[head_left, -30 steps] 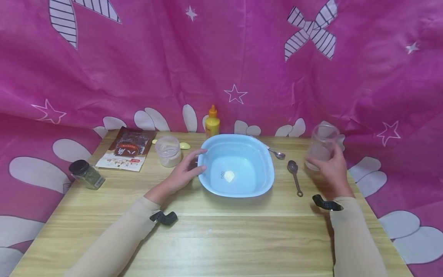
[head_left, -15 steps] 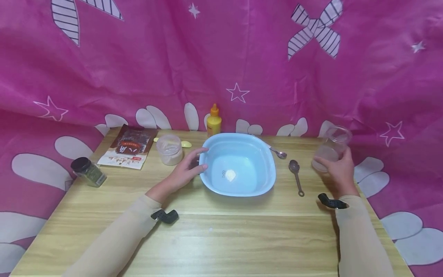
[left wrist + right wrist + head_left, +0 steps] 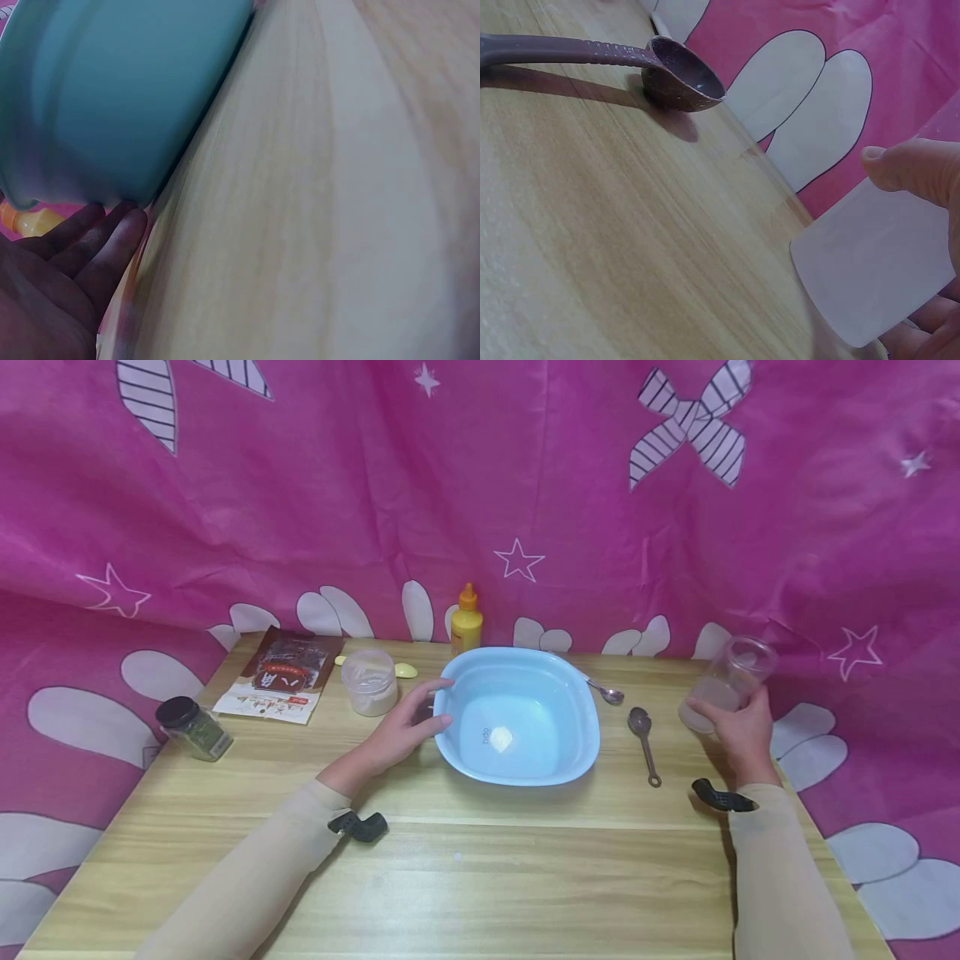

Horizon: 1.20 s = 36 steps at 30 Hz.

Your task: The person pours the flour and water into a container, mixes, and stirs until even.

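Right hand [image 3: 747, 737] gripping the tilted jar [image 3: 724, 683] — left hand [image 3: 393, 731], unclenched, rests against the side of the basin [image 3: 536, 735].

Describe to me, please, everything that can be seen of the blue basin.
The basin is light blue, glossy and apparently plastic, a rounded square with walls sloping down to a flatter floor and a smooth rim all around. On the floor are small dark lettering and a bright white patch; whether that is glare or a mark, I cannot tell. It stands upright on the table, and the left hand touches its left rim and outer wall.
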{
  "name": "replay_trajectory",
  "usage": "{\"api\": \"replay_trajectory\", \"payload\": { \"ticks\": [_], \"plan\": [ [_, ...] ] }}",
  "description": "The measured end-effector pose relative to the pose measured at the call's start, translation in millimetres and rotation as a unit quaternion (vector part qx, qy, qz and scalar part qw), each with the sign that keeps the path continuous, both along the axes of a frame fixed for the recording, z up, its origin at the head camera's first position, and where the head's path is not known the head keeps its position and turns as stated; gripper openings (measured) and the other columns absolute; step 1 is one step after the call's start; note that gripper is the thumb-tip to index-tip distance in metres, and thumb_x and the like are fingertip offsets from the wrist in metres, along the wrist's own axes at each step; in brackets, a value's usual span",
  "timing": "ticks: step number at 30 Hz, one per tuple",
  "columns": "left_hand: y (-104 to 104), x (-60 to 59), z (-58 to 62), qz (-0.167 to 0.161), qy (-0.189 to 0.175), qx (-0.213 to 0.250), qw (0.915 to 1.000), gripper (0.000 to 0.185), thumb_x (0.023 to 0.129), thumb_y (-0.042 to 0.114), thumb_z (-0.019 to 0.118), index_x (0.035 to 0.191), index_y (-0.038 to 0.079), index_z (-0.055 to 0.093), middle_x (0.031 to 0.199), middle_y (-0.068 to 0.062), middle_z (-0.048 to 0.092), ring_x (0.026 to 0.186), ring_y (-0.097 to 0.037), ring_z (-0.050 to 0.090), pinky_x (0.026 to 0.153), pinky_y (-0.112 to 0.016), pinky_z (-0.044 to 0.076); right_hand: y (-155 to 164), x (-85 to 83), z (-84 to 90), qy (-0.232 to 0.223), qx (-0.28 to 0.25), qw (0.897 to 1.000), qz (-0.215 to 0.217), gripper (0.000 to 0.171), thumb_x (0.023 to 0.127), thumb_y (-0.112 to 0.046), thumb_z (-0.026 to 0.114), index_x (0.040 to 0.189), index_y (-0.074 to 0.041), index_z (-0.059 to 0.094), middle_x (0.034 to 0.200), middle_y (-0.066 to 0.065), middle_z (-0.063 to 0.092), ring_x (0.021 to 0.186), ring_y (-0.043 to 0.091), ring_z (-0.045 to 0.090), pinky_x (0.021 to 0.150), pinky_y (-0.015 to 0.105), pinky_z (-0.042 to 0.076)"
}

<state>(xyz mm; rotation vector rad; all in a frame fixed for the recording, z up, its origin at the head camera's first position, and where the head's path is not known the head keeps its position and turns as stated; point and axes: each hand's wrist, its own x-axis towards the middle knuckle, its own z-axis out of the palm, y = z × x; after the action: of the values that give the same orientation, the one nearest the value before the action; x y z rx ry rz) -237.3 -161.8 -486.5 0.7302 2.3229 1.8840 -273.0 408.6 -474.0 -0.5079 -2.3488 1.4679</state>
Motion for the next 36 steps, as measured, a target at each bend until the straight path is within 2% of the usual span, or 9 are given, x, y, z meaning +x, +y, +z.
{"api": "replay_trajectory", "payload": {
  "ticks": [7, 14, 18, 22, 26, 31, 33, 36],
  "plan": [
    [-0.2, 0.7, 0.5, -0.002, -0.003, -0.008, 1.0000, 0.061, 0.110, 0.015, 0.068, 0.166, 0.010, 0.045, 0.161, -0.029, 0.053, 0.141, -0.050, 0.060, 0.119, -0.062, 0.052, 1.4, -0.1, -2.0, -0.007, -0.030, 0.999, -0.010, 0.111, 0.089, -0.034, 0.098, 0.175, -0.028, 0.028, 0.179, 0.007, 0.035, 0.159, 0.024, 0.036, 0.134, 0.038, 0.032],
    [-0.9, 1.3, 0.5, -0.003, -0.005, -0.008, 1.0000, 0.061, 0.110, 0.016, 0.068, 0.166, 0.010, 0.045, 0.159, -0.030, 0.054, 0.140, -0.051, 0.061, 0.118, -0.064, 0.052, -0.5, 1.1, -5.8, 0.005, -0.030, 1.000, 0.004, 0.112, 0.090, -0.035, 0.096, 0.176, -0.028, 0.025, 0.179, 0.009, 0.034, 0.157, 0.024, 0.038, 0.134, 0.040, 0.032],
    [-1.5, 1.4, -0.1, -0.005, -0.005, -0.004, 1.0000, 0.060, 0.110, 0.015, 0.068, 0.166, 0.010, 0.045, 0.160, -0.030, 0.054, 0.140, -0.051, 0.061, 0.117, -0.063, 0.053, -0.4, 1.6, -7.4, 0.004, -0.023, 1.000, 0.017, 0.112, 0.093, -0.037, 0.094, 0.177, -0.023, 0.023, 0.176, 0.014, 0.037, 0.155, 0.028, 0.041, 0.133, 0.041, 0.035],
    [-1.4, 0.5, -0.8, -0.006, -0.003, -0.003, 1.0000, 0.060, 0.110, 0.015, 0.068, 0.166, 0.010, 0.045, 0.159, -0.030, 0.054, 0.138, -0.050, 0.062, 0.116, -0.061, 0.054, 1.5, 3.7, -8.1, -0.011, -0.025, 0.999, 0.030, 0.114, 0.095, -0.041, 0.092, 0.178, -0.017, 0.018, 0.178, 0.018, 0.033, 0.158, 0.031, 0.038, 0.133, 0.042, 0.035],
    [-0.3, 0.1, -1.2, -0.006, -0.004, -0.003, 1.0000, 0.061, 0.110, 0.016, 0.068, 0.166, 0.011, 0.045, 0.161, -0.028, 0.053, 0.138, -0.050, 0.063, 0.116, -0.061, 0.054, 4.9, 7.4, -7.5, -0.019, -0.041, 0.998, 0.045, 0.111, 0.097, -0.040, 0.090, 0.178, -0.016, 0.018, 0.180, 0.018, 0.030, 0.161, 0.029, 0.036, 0.132, 0.037, 0.036],
    [0.4, 0.8, -0.5, -0.005, -0.005, -0.003, 1.0000, 0.061, 0.110, 0.016, 0.068, 0.167, 0.011, 0.045, 0.163, -0.027, 0.051, 0.139, -0.050, 0.062, 0.116, -0.060, 0.055, 7.9, 13.9, -3.9, -0.032, -0.030, 0.997, 0.067, 0.110, 0.100, -0.040, 0.087, 0.179, -0.013, 0.015, 0.181, 0.021, 0.025, 0.164, 0.035, 0.032, 0.133, 0.038, 0.035],
    [0.3, 1.2, 0.4, -0.005, -0.003, -0.003, 1.0000, 0.061, 0.111, 0.017, 0.068, 0.167, 0.011, 0.044, 0.164, -0.027, 0.050, 0.140, -0.050, 0.061, 0.117, -0.061, 0.054, 8.1, 16.2, -2.7, -0.031, -0.019, 0.996, 0.076, 0.108, 0.101, -0.038, 0.085, 0.179, -0.012, 0.015, 0.180, 0.023, 0.027, 0.162, 0.037, 0.035, 0.128, 0.031, 0.040],
    [-0.6, 1.3, 1.1, -0.004, -0.001, -0.002, 1.0000, 0.061, 0.111, 0.017, 0.067, 0.167, 0.010, 0.044, 0.165, -0.027, 0.049, 0.141, -0.050, 0.060, 0.118, -0.061, 0.053, 6.9, 20.1, -1.1, -0.027, -0.019, 0.996, 0.086, 0.104, 0.102, -0.032, 0.084, 0.178, -0.010, 0.017, 0.177, 0.027, 0.032, 0.157, 0.038, 0.042, 0.111, 0.015, 0.048]
  ]
}}
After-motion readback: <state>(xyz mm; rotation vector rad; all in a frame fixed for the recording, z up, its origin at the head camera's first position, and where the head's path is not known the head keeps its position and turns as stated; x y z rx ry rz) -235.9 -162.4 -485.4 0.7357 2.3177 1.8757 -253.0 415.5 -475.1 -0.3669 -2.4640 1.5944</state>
